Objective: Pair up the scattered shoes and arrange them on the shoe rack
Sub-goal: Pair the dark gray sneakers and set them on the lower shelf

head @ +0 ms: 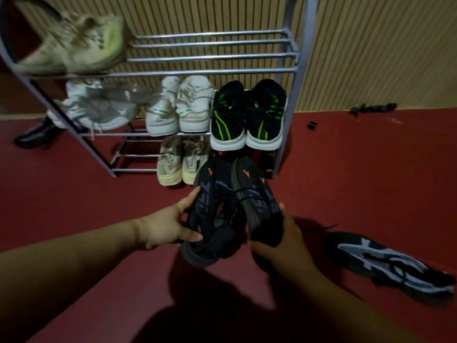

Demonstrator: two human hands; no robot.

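The left hand (170, 226) gripped the left dark shoe (212, 219), thumb and fingers curled round its side. The right hand (279, 241) clamped the heel of the right dark shoe (257, 196). Both shoes hung touching, toes toward the lower right corner of the shoe rack (212, 71), just beside the cream pair (178, 162). The black-and-green pair (247, 115) overhung the middle shelf's front bar. The top-shelf bars lay bare right of a pale shoe (74, 43). A black-and-white shoe (390, 263) lay on the red floor (74, 194), right of the hands.
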